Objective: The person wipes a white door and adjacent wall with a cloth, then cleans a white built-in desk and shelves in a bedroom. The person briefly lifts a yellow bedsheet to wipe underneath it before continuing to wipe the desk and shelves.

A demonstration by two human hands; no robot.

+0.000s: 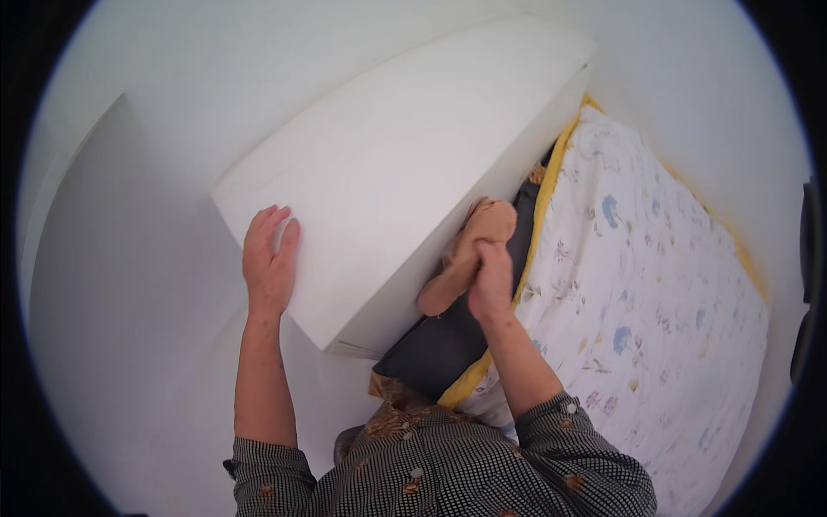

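My right hand (492, 279) grips a bunched tan cloth (484, 223), its two ends sticking out above and to the left of my fingers. The cloth is at the side of a large white cabinet (400, 155), over the gap between that cabinet and the bed. At the cabinet's left end, my left hand (269, 265) is held over the edge, its thumb apart from the fingers and nothing in it. Whether it touches the surface I cannot tell.
A bed with a floral sheet (620, 291) and yellow trim (546, 194) lies to the right. Dark grey fabric (429, 352) shows along its near side. White walls (659, 77) meet behind the cabinet. Dark objects (806, 245) stand at the far right rim.
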